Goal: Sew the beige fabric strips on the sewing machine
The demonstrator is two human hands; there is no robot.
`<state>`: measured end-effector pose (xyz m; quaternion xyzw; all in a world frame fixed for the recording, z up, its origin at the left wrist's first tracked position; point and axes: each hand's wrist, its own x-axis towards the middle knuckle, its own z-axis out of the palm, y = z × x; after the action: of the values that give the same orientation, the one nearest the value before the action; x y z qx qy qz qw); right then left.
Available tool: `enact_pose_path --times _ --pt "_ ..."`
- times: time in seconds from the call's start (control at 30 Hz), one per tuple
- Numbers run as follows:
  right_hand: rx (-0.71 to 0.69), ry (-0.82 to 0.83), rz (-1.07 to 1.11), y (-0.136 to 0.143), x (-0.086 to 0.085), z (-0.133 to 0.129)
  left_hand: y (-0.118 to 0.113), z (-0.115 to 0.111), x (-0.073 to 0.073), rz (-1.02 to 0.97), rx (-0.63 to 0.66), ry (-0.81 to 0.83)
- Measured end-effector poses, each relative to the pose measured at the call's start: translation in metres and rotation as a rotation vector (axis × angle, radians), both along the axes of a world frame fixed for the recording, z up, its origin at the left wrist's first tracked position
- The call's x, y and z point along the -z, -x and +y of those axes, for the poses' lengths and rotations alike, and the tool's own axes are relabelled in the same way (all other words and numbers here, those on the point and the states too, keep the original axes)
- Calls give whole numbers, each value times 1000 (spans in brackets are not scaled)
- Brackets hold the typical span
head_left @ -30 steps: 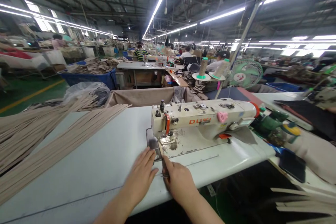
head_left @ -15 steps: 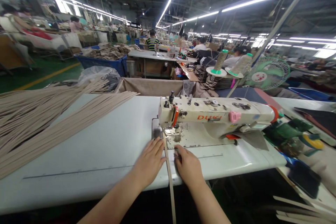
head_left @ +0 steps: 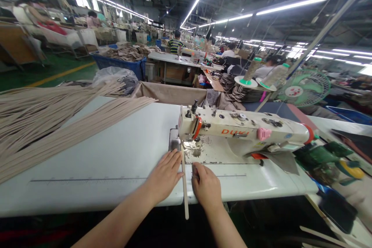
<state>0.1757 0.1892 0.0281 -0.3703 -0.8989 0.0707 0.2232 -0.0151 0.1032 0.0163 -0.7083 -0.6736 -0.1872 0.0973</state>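
Strip [head_left: 185,190] runs lengthwise from machine [head_left: 238,131] toward me. My left grip [head_left: 166,171] nearer, flat along its left edge; right grip [head_left: 207,186] curled, apart, can't tell if holding.

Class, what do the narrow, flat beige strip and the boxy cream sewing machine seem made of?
Narrow, flat beige strip: perhaps fabric or imitation leather, matte; dull, even surface.
Boxy cream sewing machine: probably painted metal, slightly glossy; soft highlights, dark worn-looking specks.

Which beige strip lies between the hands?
The single strip at the sewing machine, its near end overhanging the table; other strips lie farther left and right.
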Motion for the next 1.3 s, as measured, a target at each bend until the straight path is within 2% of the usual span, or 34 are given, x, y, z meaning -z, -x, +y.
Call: enact_pose_path --times 0.2,0.5,0.77,1.13,1.3 --pt "-9 -14 -10 -1 -1 0 0 -1 -2 -4 1 5" --pt "-1 -74 18 -1 9 4 -1 -1 -4 -13 -5 24" --pt "-37 -143 29 -2 6 4 -3 0 -3 -37 -25 23" --pt "-40 -155 44 0 5 6 -2 2 0 -82 -28 57" --pt "-35 -136 35 -1 6 5 1 9 0 -107 -34 108"
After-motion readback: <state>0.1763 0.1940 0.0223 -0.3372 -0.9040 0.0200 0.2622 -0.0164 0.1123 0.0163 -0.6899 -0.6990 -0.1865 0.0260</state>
